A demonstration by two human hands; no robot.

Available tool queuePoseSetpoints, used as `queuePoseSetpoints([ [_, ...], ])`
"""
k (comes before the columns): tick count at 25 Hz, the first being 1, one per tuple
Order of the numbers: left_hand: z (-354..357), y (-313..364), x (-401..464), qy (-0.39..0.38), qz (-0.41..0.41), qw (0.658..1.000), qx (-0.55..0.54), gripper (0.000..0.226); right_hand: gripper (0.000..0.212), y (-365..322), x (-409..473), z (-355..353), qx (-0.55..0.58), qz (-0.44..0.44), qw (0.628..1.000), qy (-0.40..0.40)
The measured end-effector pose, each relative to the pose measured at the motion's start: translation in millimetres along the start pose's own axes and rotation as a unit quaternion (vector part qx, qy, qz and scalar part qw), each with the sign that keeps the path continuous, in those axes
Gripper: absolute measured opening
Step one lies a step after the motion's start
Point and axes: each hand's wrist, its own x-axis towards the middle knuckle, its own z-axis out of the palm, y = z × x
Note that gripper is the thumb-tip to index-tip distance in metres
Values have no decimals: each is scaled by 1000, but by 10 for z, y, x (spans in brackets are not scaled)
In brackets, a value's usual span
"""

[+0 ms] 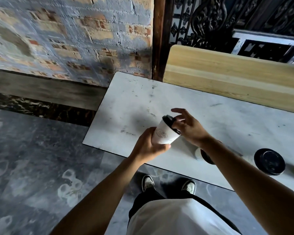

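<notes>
left hand (147, 146) grips tilted white cup (163, 135) above table (126, 106); right hand (188, 126) touches its black lid (171, 122)

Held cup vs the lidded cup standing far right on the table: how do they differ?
Pose: held cup lifted and tilted; far-right cup upright on the table. Contact: left hand grips the held cup, right hand at its lid; far-right cup untouched. View: held cup shows its printed side; far-right cup mainly its lid top. Both white with black lids.
</notes>
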Motion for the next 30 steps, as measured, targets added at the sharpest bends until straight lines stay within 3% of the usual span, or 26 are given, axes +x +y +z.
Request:
queuePoseSetpoints([
  [5,-201,478,-126,-33,13,999,26,70,50,-86,-156,-213,149,16,988,-23],
  [9,-141,748,-216,-26,37,996,78,71,45,3,-229,-274,271,26,962,-29],
  [14,-6,873,-257,-14,58,990,124,66,43,133,-286,-303,270,7,963,-10],
  [23,100,943,-232,-36,-13,987,157,61,35,144,-344,-315,217,-8,976,7],
  [26,72,956,-222,-43,-34,994,94,54,47,101,-308,-358,208,2,978,13],
  [30,40,993,-241,-70,-91,987,-116,40,46,89,-294,-364,398,18,917,9],
])
